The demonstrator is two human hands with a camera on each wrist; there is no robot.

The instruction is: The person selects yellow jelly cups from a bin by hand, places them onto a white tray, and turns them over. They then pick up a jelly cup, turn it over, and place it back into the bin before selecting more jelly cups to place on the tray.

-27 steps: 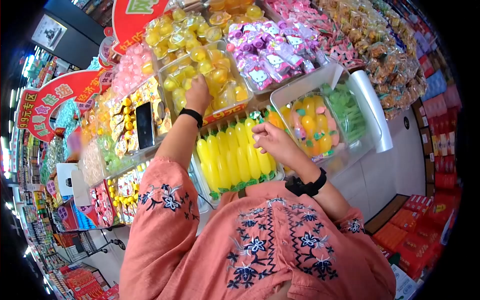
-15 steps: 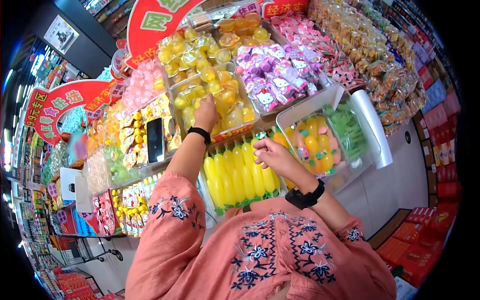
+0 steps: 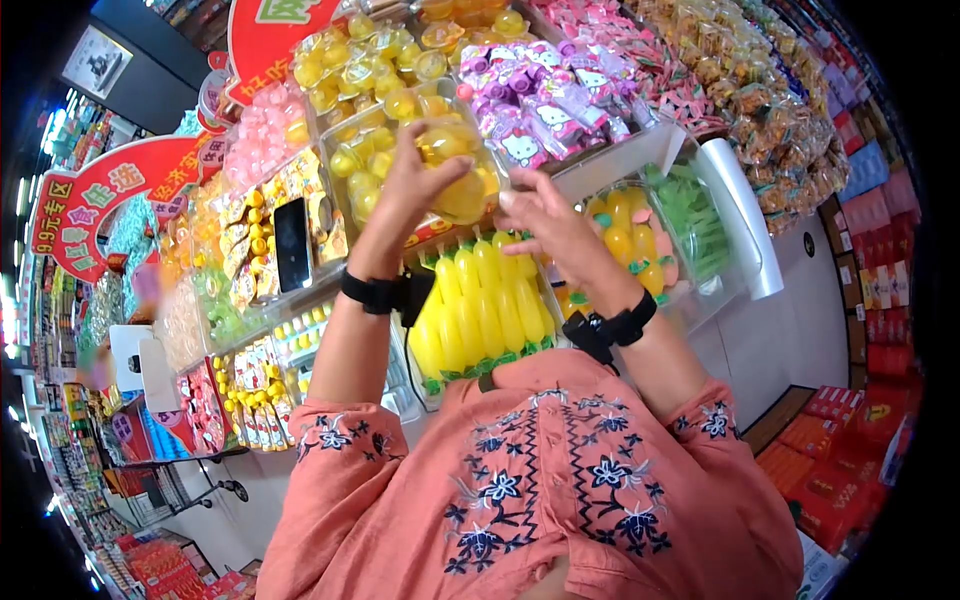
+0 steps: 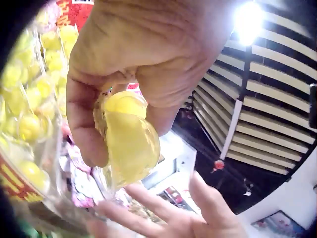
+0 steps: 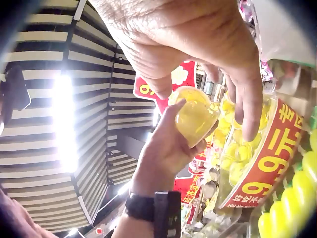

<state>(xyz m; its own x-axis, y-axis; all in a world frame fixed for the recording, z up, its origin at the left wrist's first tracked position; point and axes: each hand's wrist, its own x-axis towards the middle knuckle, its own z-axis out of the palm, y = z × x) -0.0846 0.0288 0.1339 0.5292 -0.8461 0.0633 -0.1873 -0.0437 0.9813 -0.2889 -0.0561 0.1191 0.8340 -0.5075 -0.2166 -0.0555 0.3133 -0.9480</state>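
Observation:
In the head view the left hand (image 3: 410, 190) grips a clear-wrapped yellow jelly cup (image 3: 462, 197) above the bin of yellow cups (image 3: 365, 165). Its thumb and fingers pinch the cup (image 4: 130, 144) in the left wrist view. The right hand (image 3: 550, 225) is raised beside it with fingers spread and loosely bent, holding nothing. In the right wrist view, the cup (image 5: 193, 116) sits in the left hand (image 5: 166, 148), close to the right hand (image 5: 198, 44).
Long yellow packs (image 3: 480, 315) lie in a tray nearer the body. A black phone (image 3: 292, 245) rests on the snacks at left. Purple packets (image 3: 530, 100) fill a bin behind, and an open-lidded clear box (image 3: 625, 235) stands at right.
The left hand has come up out of the yellow cup bin and turned, now with a cup in it. The right hand has moved up and its fingers have spread.

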